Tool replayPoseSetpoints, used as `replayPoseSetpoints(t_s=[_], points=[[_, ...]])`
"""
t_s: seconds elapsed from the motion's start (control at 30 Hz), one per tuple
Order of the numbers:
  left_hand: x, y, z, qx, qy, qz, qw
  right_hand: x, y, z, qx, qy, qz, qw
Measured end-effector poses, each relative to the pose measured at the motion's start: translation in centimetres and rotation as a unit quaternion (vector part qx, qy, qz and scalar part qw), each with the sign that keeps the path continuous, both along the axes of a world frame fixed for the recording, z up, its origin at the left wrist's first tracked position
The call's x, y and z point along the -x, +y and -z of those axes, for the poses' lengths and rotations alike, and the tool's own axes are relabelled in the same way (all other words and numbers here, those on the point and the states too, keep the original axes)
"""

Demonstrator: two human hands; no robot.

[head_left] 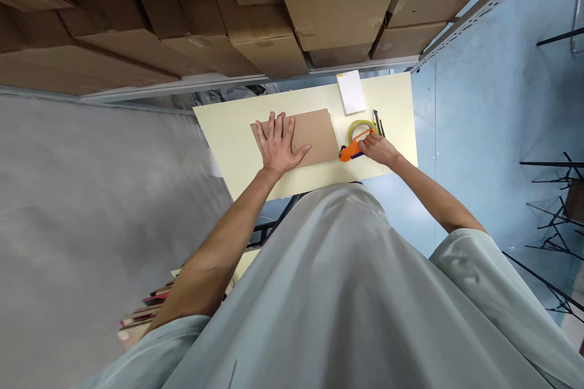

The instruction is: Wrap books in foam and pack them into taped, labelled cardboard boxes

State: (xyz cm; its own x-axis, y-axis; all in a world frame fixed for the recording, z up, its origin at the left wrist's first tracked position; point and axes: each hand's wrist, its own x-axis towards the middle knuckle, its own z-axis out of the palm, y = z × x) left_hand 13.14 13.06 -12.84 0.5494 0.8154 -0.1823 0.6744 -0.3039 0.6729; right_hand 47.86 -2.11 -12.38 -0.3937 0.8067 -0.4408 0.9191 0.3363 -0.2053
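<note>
My left hand (279,147) lies flat with its fingers spread on a brown cardboard piece (317,134), covering its left part. To the right, my right hand (378,147) is closed around an orange tape dispenser (350,151) that carries a yellowish roll of tape (354,127). The dispenser's front sits close to the right edge of the cardboard; I cannot tell whether they touch. Just behind my right hand are slim dark tools (378,121), possibly a cutter and a pen, partly hidden. Cardboard and dispenser are both at the cream tabletop (228,127).
A white box (351,92) stands at the back of the table. Beyond it, a metal shelf (246,80) holds several cardboard boxes (337,6) and overhangs the far side. A grey wall (91,213) is on the left. Black metal legs (554,164) stand on the blue floor at right.
</note>
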Motion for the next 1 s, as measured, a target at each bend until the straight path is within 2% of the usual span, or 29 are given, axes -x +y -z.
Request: replayPoseSetpoints(t_s=[0.1, 0.2, 0.27, 0.43, 0.6, 0.7, 0.8, 1.0], points=[[0.4, 0.3, -0.1, 0.006, -0.005, 0.000, 1.000, 0.3, 1.1, 0.0, 0.001, -0.006, -0.028, 1.000], [0.6, 0.5, -0.2, 0.012, -0.008, 0.011, 1.000, 1.7, 0.8, -0.3, 0.011, -0.004, -0.035, 0.999], [0.0, 0.2, -0.1, 0.010, 0.000, 0.001, 1.000, 3.3, -0.3, -0.5, 0.023, 0.004, -0.029, 0.999], [-3.6, -1.9, 1.1, -0.031, 0.052, -0.101, 0.993, 8.5, -3.7, -0.9, 0.038, 0.008, -0.039, 0.998], [-4.9, -3.5, 0.9, -0.044, 0.044, -0.075, 0.995, 10.6, -5.8, -0.7, 0.061, 0.003, -0.021, 0.998], [-4.7, -3.6, 0.2, -0.033, 0.045, -0.065, 0.996, 10.0, -6.0, -0.3, 0.043, 0.013, -0.011, 0.999], [-4.8, -3.6, -0.4, -0.030, 0.076, -0.060, 0.995, 8.1, -5.8, 0.2, 0.037, 0.022, 0.004, 0.999], [-5.1, -3.7, -0.8, -0.045, 0.103, -0.054, 0.992, 0.9, -5.0, 0.0, 0.009, -0.049, 0.023, 0.998]])
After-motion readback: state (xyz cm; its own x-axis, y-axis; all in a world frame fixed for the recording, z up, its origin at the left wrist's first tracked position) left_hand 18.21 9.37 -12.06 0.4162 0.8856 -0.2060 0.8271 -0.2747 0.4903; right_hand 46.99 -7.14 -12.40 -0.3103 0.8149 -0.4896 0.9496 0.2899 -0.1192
